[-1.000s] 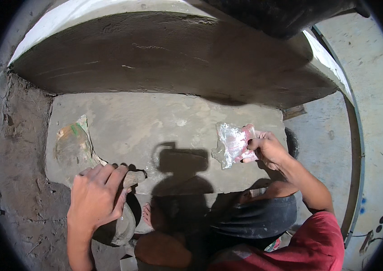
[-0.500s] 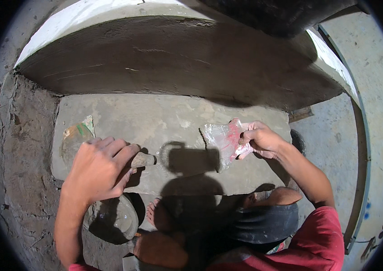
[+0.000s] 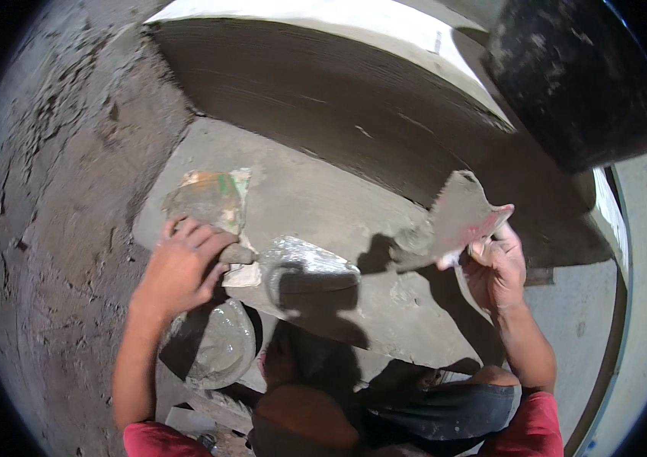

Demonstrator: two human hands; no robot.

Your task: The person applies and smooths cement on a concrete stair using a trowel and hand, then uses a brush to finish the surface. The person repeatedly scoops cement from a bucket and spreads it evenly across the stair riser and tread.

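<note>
My left hand (image 3: 186,263) is closed around the grey, crusted handle (image 3: 237,254) of what looks like a trowel. Its shiny pointed blade (image 3: 304,257) lies on the grey slab (image 3: 308,186), partly under a shadow. Just beyond that hand, a cement-smeared piece of packaging (image 3: 205,194) with green and orange print lies on the slab. Over the slab's right part, my right hand (image 3: 499,270) grips a piece of clear plastic packaging (image 3: 464,217) with red print and a zigzag edge. Grey paste coats its face. Wet cement (image 3: 415,238) shows beside its lower left edge.
A basin of wet grey cement (image 3: 224,346) stands below the slab, near my left forearm. A smooth plastered wall (image 3: 323,91) rises behind the slab. At the upper right hangs a large black bucket (image 3: 579,84). Rough wall (image 3: 72,190) runs along the left.
The view has turned and shifted left. My right hand has raised and tilted the plastic, which now carries grey paste. The trowel's blade shows more clearly; my left hand still holds its handle.
</note>
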